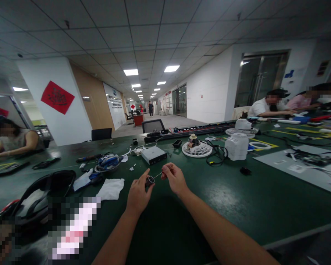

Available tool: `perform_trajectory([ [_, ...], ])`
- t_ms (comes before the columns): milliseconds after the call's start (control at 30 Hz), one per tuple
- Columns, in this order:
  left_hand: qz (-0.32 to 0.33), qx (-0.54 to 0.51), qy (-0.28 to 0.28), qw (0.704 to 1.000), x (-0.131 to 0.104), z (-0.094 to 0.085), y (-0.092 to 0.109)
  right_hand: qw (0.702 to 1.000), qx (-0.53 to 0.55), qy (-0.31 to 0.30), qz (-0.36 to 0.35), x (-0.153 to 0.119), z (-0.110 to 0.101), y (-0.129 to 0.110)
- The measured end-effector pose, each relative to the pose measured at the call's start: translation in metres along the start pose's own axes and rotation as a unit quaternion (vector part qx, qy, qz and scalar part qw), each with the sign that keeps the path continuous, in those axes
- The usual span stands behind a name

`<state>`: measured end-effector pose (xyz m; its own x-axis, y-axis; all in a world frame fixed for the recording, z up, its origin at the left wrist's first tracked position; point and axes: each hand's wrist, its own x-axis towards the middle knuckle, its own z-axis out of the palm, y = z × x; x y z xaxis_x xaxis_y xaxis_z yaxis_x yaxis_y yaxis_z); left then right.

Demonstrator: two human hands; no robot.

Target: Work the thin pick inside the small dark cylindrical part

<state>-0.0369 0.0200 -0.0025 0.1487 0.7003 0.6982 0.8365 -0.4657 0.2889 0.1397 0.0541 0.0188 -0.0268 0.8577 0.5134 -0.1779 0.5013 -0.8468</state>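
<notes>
My left hand point(139, 193) is closed around a small dark round part with a pale ring on its end point(151, 180), thumb and fingers on its sides. To its right, my right hand point(175, 178) pinches a thin metal rod point(158, 175) that points toward the round part's face. Whether the rod's tip touches that face I cannot tell, nor what kind of tool it is. Just beyond both hands a silver box like an optical disc drive point(153, 154) lies on the dark green table point(165, 235).
A white fan grille with a motor point(196, 148) and a white plastic housing point(237, 146) stand beyond my right hand. White cloth point(110, 189), a black headset-like band point(46, 195) and a blue bundle point(108, 162) lie left. Other people point(267, 105) sit at the table's far right and left.
</notes>
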Motion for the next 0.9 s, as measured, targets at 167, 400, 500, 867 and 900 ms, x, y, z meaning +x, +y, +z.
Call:
perform_trajectory([
  [167,-0.005,-0.003,0.002,1.000,-0.0003,-0.0005,-0.0005,0.999,-0.032,-0.007,-0.014,-0.0020,-0.0004,-0.0015],
  [400,0.014,0.015,-0.006,1.000,-0.0010,0.0003,-0.0003,0.998,-0.059,-0.002,-0.033,-0.0026,-0.0023,-0.0029],
  [500,0.017,0.015,-0.003,1.000,-0.0011,0.0012,-0.0012,0.997,-0.069,0.007,-0.037,-0.0026,-0.0026,-0.0031],
  [867,0.011,0.009,0.000,1.000,0.0006,-0.0021,-0.0013,0.995,-0.091,-0.001,-0.039,-0.0041,-0.0022,-0.0040],
  [900,0.012,0.007,-0.002,1.000,0.0006,-0.0022,-0.0014,0.995,-0.091,-0.004,-0.040,-0.0041,-0.0023,-0.0042],
])
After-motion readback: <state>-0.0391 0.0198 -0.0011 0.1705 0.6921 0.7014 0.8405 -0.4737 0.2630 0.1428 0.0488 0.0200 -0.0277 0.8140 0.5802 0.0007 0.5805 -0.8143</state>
